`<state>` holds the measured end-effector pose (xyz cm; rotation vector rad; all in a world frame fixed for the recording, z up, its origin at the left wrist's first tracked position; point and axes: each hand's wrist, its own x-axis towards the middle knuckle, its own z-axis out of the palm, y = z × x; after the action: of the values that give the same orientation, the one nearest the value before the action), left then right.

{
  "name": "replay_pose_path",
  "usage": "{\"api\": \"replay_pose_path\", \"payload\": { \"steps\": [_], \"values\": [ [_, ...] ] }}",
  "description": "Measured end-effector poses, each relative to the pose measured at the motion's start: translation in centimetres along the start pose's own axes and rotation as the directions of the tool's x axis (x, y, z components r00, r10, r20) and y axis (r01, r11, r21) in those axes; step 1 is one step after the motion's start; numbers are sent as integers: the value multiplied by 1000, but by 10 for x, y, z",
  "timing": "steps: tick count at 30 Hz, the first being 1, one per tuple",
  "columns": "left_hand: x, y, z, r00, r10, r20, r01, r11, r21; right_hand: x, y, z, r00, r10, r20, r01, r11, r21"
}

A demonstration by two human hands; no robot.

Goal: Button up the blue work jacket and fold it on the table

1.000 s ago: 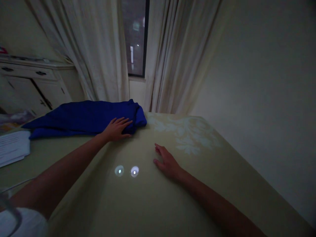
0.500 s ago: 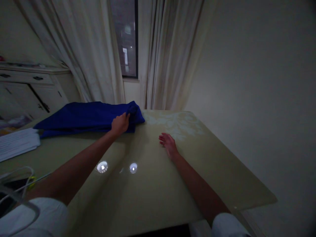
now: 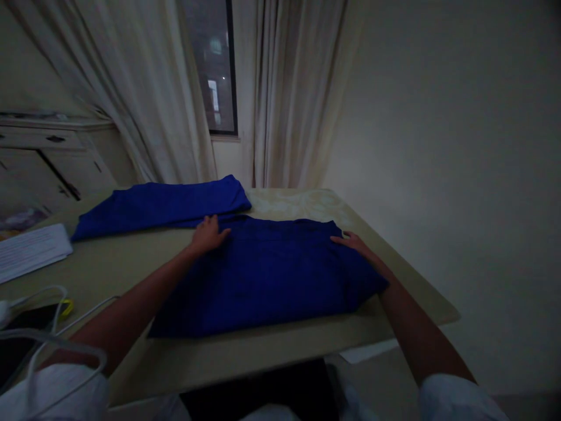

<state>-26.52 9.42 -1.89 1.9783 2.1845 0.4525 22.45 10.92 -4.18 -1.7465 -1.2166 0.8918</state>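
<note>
Smoothing a flat navy garment point(image 3: 258, 280) across the near half of a pale tabletop point(image 3: 407, 280), the person has both hands on its far edge. The left hand point(image 3: 208, 235) lies open, fingers spread on the cloth at the far left. The right hand point(image 3: 355, 244) rests narrow, fingers together near the far right corner; the dim view does not show whether it pinches the fabric. Just beyond, the garment's far edge meets a long folded navy cloth point(image 3: 162, 207), so a careless drag could rumple or shift that piece too. Uneven pressure between the hands could skew the flat layer. Its near edge lies close to the table's near edge, where a pull toward the body might tip it over. On the left, a white cable point(image 3: 55, 298) beside a sheaf of papers point(image 3: 33, 251) could catch a forearm or sleeve.
</note>
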Motion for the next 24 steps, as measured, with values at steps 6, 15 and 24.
{"api": "replay_pose_path", "payload": {
  "steps": [6, 15, 24],
  "values": [
    [29, -44, 4, 949, -148, 277, 201, 964, -172, 3, -18, 13, 985, -118, 129, 120, 993, -6],
    [70, -26, -94, 963, 174, -205, -128, 967, 222, 35, -97, 21, 879, -466, -101, 380, 812, -442],
    [-50, -58, -97, 964, 79, -253, -189, 874, -447, -39, -33, -6, 885, -465, 16, 457, 876, 153]
  ]
}}
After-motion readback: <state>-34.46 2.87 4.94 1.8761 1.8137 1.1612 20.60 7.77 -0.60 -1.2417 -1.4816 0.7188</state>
